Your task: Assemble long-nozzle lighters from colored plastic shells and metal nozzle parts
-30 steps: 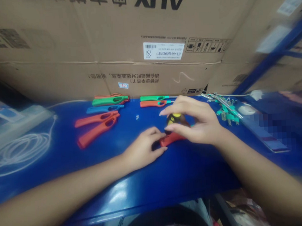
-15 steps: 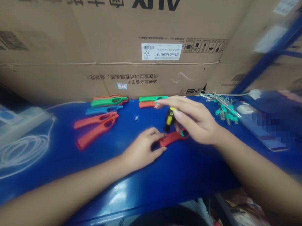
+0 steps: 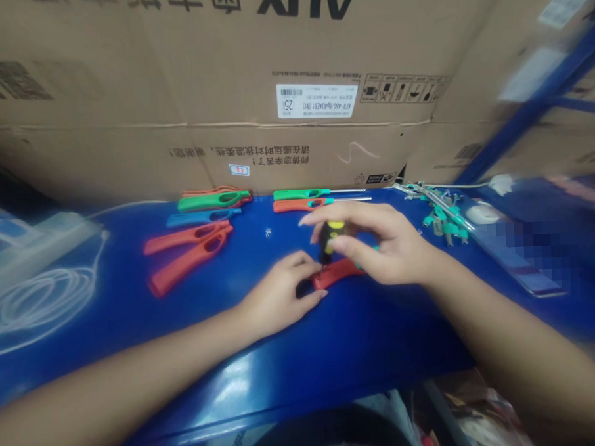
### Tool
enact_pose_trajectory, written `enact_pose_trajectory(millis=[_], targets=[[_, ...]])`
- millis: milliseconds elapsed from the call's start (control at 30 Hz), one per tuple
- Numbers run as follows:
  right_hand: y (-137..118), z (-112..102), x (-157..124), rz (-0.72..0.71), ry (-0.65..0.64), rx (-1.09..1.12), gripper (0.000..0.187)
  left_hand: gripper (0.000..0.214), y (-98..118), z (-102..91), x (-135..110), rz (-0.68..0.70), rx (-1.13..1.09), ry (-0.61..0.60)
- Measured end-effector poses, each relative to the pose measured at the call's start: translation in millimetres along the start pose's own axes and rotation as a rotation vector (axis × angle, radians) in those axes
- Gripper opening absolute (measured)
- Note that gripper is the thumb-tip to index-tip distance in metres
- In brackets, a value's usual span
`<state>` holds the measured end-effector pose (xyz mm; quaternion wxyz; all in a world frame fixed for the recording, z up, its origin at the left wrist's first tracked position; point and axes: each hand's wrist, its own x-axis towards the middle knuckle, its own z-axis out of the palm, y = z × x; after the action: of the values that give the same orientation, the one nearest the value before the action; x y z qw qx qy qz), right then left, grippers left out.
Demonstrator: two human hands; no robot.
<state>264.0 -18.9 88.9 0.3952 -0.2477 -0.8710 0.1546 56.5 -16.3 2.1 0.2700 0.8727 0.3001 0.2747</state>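
My left hand (image 3: pixel 274 297) pinches the butt end of a red long-neck lighter (image 3: pixel 340 272) between thumb and fingers, against the blue table. In my right hand (image 3: pixel 397 238) is a short black-and-yellow screwdriver (image 3: pixel 332 238), held nearly upright, its tip down at the lighter's end beside my left fingertips. Whether the tip sits in a screw cannot be made out. A bit of teal shows on the lighter, and the rest of its front is hidden behind my right hand.
Behind lie a green lighter (image 3: pixel 296 195) and an orange lighter (image 3: pixel 297 205) with metal rods. Red handles (image 3: pixel 190 259), a green handle (image 3: pixel 208 201) and a blue handle (image 3: pixel 199 218) are left. Tiny screws (image 3: pixel 268 233), teal-ended rods (image 3: pixel 448 218), a phone (image 3: pixel 536 275) and a cardboard box (image 3: pixel 127 151) surround.
My right hand has shifted slightly left and down, and the screwdriver stands more upright. The rods of the back lighters now show. My left hand stays on the red lighter.
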Motion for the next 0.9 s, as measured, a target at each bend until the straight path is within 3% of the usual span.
enact_pose_trajectory(millis=[100,167,267,333,467,600,667,800,900], targets=[[0.7,2.4,-1.0,-0.074,0.111,-0.265,0.026,0.025,-2.5,1.4,-0.8,0.007,0.006,0.003],[1.4,3.2,-1.8,-0.092,0.053,-0.310,0.033,0.028,-2.3,1.3,-0.7,0.003,0.006,-0.001],[2.8,4.2,-2.3,-0.042,-0.044,-0.132,0.044,0.034,-0.5,0.6,-0.2,-0.006,-0.004,-0.009],[4.5,5.1,-2.2,-0.025,0.011,-0.081,0.038,0.037,-0.3,0.8,-0.2,-0.008,-0.011,-0.006],[8.2,6.0,-2.7,-0.127,0.180,-0.268,0.022,0.032,-1.9,2.0,-0.6,0.008,-0.023,0.010],[7.6,7.3,-2.9,-0.038,0.049,-0.018,0.033,0.032,-0.7,0.9,-0.8,-0.005,-0.014,-0.008],[7.1,8.7,-2.3,0.016,0.054,0.085,0.033,0.031,-0.1,0.5,-0.9,-0.010,-0.005,-0.013],[7.9,9.2,-1.5,-0.163,0.219,-0.240,0.023,0.033,-1.6,1.6,-1.5,-0.002,-0.012,0.003],[6.6,9.0,-1.8,-0.183,0.207,-0.305,0.027,0.033,-2.0,1.5,-1.1,-0.003,-0.017,-0.005]])
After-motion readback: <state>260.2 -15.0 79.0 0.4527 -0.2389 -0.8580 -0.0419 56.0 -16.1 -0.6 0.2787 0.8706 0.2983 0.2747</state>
